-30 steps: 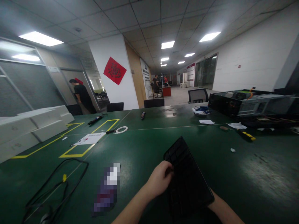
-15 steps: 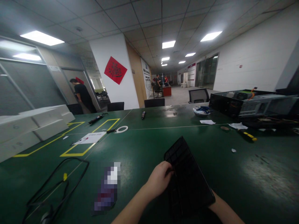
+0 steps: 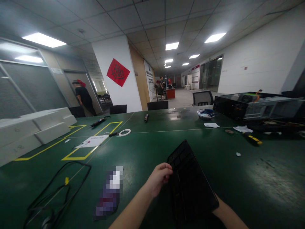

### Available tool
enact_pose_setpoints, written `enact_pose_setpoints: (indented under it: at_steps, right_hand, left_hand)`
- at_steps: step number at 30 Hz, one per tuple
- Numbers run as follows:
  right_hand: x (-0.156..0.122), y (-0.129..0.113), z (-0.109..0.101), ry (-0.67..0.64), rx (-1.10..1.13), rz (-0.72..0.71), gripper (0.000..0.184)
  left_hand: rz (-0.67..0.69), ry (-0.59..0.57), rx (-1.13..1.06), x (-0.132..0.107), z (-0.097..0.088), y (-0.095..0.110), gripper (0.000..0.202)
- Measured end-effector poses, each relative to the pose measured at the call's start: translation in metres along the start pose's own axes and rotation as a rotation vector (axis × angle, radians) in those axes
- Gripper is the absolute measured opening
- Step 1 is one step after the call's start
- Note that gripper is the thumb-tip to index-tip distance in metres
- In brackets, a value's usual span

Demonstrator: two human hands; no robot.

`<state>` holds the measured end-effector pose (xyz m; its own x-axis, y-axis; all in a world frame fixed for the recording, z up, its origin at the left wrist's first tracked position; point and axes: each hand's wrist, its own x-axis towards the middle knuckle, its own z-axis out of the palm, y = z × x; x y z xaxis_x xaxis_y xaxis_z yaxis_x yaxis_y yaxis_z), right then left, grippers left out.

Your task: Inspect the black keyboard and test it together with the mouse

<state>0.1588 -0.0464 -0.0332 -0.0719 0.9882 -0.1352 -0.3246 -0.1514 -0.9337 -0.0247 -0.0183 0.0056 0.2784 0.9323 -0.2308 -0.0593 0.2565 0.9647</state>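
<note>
A flat black case (image 3: 193,181), marked off in a grid of compartments, stands tilted over the near part of the green table (image 3: 143,149). At its upper left edge is my left hand (image 3: 160,178), fingers pinched together. Whether anything small is between the fingertips I cannot make out. My right forearm (image 3: 226,211) runs up behind the case's lower right corner and holds it from behind. The fingers of that hand are hidden by the case.
An open computer chassis (image 3: 238,108) and a yellow-black screwdriver (image 3: 254,139) lie at right. Leftward are a tape roll (image 3: 124,132), a paper sheet (image 3: 94,141), a black cable (image 3: 89,168), a blurred purple item (image 3: 108,194) and white boxes (image 3: 35,127). A person (image 3: 84,97) stands beyond.
My left hand has drawn slightly left, away from the inside of the case to its edge, with the fingers closer together. The case has hardly moved.
</note>
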Motion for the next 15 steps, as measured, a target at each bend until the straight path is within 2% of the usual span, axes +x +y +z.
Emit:
enact_pose_setpoints:
  at_steps: [3,5,8,11,15]
  right_hand:
    - [0.004,0.004,-0.004,0.035,-0.019,0.013,0.052]
    - [0.007,0.007,-0.006,0.045,-0.044,0.011,0.052]
    - [0.009,0.011,-0.009,0.039,-0.092,-0.005,0.052]
    - [0.009,0.015,-0.012,0.014,-0.152,-0.036,0.052]
    - [0.011,0.019,-0.014,-0.041,-0.272,-0.092,0.044]
  left_hand:
    - [0.131,-0.087,0.366,-0.004,0.000,-0.001,0.047]
    - [0.213,-0.119,0.582,-0.007,-0.001,-0.001,0.061]
    - [0.309,-0.153,0.791,-0.009,-0.005,0.002,0.062]
    - [0.351,-0.192,0.871,-0.007,-0.008,0.003,0.057]
    - [0.408,-0.149,0.962,-0.002,-0.003,0.000,0.048]
